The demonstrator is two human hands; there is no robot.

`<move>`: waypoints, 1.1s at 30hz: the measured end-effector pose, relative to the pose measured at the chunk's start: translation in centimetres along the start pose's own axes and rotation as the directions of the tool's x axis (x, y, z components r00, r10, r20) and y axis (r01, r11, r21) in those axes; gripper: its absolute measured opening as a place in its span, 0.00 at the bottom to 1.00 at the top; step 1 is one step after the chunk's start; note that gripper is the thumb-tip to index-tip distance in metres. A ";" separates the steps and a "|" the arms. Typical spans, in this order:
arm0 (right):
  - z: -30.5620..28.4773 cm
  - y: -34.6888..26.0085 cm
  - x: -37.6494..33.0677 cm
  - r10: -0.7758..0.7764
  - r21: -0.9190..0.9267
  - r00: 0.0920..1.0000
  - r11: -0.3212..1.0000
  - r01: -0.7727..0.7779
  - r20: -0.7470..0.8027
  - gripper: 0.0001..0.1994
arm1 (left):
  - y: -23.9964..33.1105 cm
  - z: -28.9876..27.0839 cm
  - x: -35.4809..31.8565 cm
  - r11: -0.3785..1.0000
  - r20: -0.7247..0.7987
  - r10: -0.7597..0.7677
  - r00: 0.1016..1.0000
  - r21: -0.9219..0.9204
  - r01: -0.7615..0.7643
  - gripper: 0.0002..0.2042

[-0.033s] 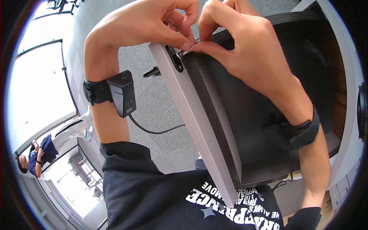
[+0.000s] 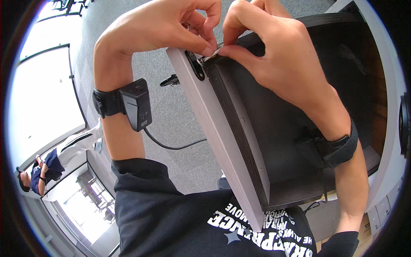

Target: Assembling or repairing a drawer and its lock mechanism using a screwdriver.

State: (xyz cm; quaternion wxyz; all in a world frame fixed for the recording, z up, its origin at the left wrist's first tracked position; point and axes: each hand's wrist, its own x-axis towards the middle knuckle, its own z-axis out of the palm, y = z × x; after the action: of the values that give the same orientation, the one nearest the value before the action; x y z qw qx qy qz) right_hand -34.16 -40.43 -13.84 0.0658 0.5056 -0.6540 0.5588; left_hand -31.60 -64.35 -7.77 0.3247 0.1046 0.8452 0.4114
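The right hand [image 2: 278,53] pinches a thin pale strip [image 2: 212,55] between thumb and forefinger; the left hand's [image 2: 167,28] thumb and fingertips bunch close beside it, their grip unclear. Near the left thumb tip, a black plate [image 2: 198,72] sits on the drawer's grey front [image 2: 214,124].

Open drawer [image 2: 278,128], dark inside, pale front panel [image 2: 214,132] slanting diagonally, black round-ended fitting [image 2: 197,68] on panel near upper end, thin pale strip [image 2: 213,54] beside fitting, pinched by right hand [image 2: 280,55], at left hand's [image 2: 165,25] fingertips
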 end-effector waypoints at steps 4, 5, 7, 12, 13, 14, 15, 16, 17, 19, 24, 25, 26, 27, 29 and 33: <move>-0.5 -0.1 -0.1 0.024 0.034 1.000 0.999 -0.023 -0.002 0.10 | 0.1 1.0 -0.2 0.998 -0.034 0.009 0.999 -0.061 -0.011 0.33; -0.7 -0.4 -0.5 0.025 0.041 1.000 0.999 -0.025 -0.003 0.09 | -0.1 1.1 -0.2 0.998 -0.033 0.010 0.999 -0.060 -0.012 0.33; -1.2 -0.8 -0.4 0.090 0.052 0.996 0.995 -0.090 0.017 0.09 | -0.1 0.9 -0.4 0.999 -0.005 0.039 0.999 -0.012 -0.039 0.33; -1.7 -0.5 -0.6 0.118 0.029 0.992 0.992 -0.119 0.032 0.09 | 0.5 0.5 -0.1 0.999 0.000 0.047 0.999 0.024 -0.047 0.24; -1.8 -0.5 -0.6 0.120 0.038 0.992 0.992 -0.121 0.038 0.09 | 0.6 0.3 -0.1 0.992 0.033 0.026 0.999 0.121 -0.030 0.21; -1.7 -0.7 -0.6 0.121 0.047 0.992 0.991 -0.123 0.045 0.09 | 0.4 0.3 -0.1 0.992 0.033 0.024 0.999 0.122 -0.027 0.21; -1.9 -1.1 -0.4 0.127 0.014 0.992 0.992 -0.128 0.020 0.09 | 0.1 0.5 0.0 0.993 0.032 0.058 0.998 0.104 -0.061 0.18; -2.0 -1.2 -0.4 0.130 -0.004 0.991 0.992 -0.130 0.007 0.09 | -0.1 0.5 0.1 0.992 0.030 0.092 0.995 0.087 -0.094 0.16; -2.1 -1.2 -0.3 0.133 -0.020 0.991 0.991 -0.133 -0.006 0.09 | -0.1 0.4 0.2 0.992 0.031 0.094 0.995 0.087 -0.096 0.16; -2.0 -0.9 -0.5 0.196 -0.028 0.980 0.980 -0.196 0.023 0.09 | -0.2 0.6 0.3 0.993 0.038 0.105 0.994 0.055 -0.107 0.15; -2.2 -0.5 -0.4 0.106 -0.047 0.994 0.993 -0.107 -0.025 0.09 | 0.6 1.1 -0.1 0.998 -0.014 0.048 0.999 0.032 -0.047 0.12; -2.2 -0.6 -0.3 0.105 -0.037 0.994 0.994 -0.106 -0.025 0.09 | 0.4 1.1 -0.1 0.999 -0.027 0.044 0.999 0.000 -0.044 0.12; -2.2 -0.6 -0.3 0.104 -0.026 0.994 0.994 -0.105 -0.026 0.09 | 0.4 1.0 -0.1 0.999 -0.027 0.044 0.999 0.001 -0.044 0.12; -2.3 -0.9 -0.3 0.130 -0.032 0.991 0.991 -0.130 -0.015 0.09 | 0.4 1.0 0.1 0.999 -0.016 0.045 0.999 0.007 -0.045 0.11; -2.3 -1.1 -0.4 0.156 -0.040 0.988 0.987 -0.156 -0.005 0.08 | 0.2 1.0 0.2 0.999 -0.006 0.048 0.999 0.012 -0.048 0.11; -2.5 -0.9 -0.5 0.135 -0.036 0.991 0.990 -0.135 -0.009 0.08 | 0.1 1.3 0.1 0.999 -0.056 0.036 0.998 0.014 -0.036 0.08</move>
State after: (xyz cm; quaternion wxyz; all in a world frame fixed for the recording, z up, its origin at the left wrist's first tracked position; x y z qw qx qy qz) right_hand -34.43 -38.04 -12.68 0.0392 0.4569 -0.6967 0.5517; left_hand -30.83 -63.42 -8.36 0.2926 0.1102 0.8547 0.4144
